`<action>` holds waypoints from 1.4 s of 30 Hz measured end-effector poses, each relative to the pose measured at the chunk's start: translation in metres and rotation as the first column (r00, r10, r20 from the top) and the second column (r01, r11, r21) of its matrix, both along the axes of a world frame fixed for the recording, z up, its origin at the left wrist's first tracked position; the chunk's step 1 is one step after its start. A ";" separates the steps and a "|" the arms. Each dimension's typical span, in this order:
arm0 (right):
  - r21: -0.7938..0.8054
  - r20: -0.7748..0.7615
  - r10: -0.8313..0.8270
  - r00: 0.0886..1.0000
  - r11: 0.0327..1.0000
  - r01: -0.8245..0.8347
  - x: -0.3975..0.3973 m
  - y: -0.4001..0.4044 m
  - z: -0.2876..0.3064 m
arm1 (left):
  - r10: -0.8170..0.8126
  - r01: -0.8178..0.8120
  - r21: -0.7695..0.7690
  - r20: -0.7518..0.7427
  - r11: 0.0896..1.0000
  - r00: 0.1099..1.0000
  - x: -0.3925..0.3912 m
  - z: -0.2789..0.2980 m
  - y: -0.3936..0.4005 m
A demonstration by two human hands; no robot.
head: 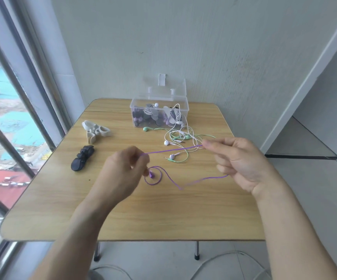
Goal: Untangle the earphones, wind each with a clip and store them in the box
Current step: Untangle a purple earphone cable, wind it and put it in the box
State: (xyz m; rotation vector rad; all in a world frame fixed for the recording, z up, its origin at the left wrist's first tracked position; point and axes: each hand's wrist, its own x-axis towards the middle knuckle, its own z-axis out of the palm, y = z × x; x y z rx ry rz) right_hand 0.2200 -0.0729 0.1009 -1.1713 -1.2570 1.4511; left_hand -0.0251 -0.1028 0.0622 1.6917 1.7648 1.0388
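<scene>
A purple earphone cable [171, 150] stretches taut above the table between my two hands. My left hand [123, 168] pinches one end, with a small loop and a purple earbud [151, 175] dangling below its fingers. My right hand [242, 158] pinches the cable at the other end, and the rest trails back under the palm. A tangle of white and green earphones [180, 138] lies on the table behind the cable. The clear plastic box [137, 106] stands at the back with its lid up, holding several wound earphones.
White clips [95, 130] and black clips [82, 158] lie in two piles on the left of the wooden table [123, 215]. A window runs along the left side. The wall is just behind the box, and a doorway opens at the right.
</scene>
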 end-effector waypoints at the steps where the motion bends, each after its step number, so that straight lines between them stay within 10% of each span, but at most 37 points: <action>1: -0.013 0.033 0.037 0.999 0.999 -0.037 0.007 -0.001 0.001 | 0.057 -0.058 0.038 0.031 0.998 0.998 -0.004 0.000 0.000; 6: 0.036 0.310 -0.104 0.945 0.995 0.097 0.024 0.004 -0.006 | 0.139 -0.174 0.090 0.303 0.981 0.943 -0.014 0.006 0.001; 9: -0.019 -0.048 -0.466 0.883 0.885 0.466 0.027 0.019 -0.017 | 0.106 -0.131 0.058 0.325 0.990 0.940 -0.004 0.011 -0.004; 14: -0.373 -0.378 -0.498 0.781 0.854 0.364 0.034 0.022 -0.014 | 0.141 -0.140 -0.027 0.301 0.990 0.943 -0.008 0.006 -0.003; 28: -0.350 0.000 -0.486 0.874 0.819 0.455 0.039 0.027 -0.024 | 0.337 -0.352 0.042 0.207 0.935 0.919 -0.018 -0.003 0.003; 35: 0.103 0.468 -0.543 0.698 0.817 0.567 0.030 0.027 -0.038 | 0.213 -0.213 -0.008 0.038 0.977 0.976 -0.020 -0.001 0.002; 38: 0.448 0.598 -0.557 0.577 0.829 0.336 -0.001 0.011 -0.038 | 0.048 -0.048 0.039 -0.022 0.998 0.999 -0.012 -0.001 -0.002; 42: 0.540 0.539 -0.261 0.801 0.837 -0.091 -0.055 -0.016 -0.038 | -0.073 0.086 0.136 -0.102 0.987 0.992 0.000 -0.007 -0.003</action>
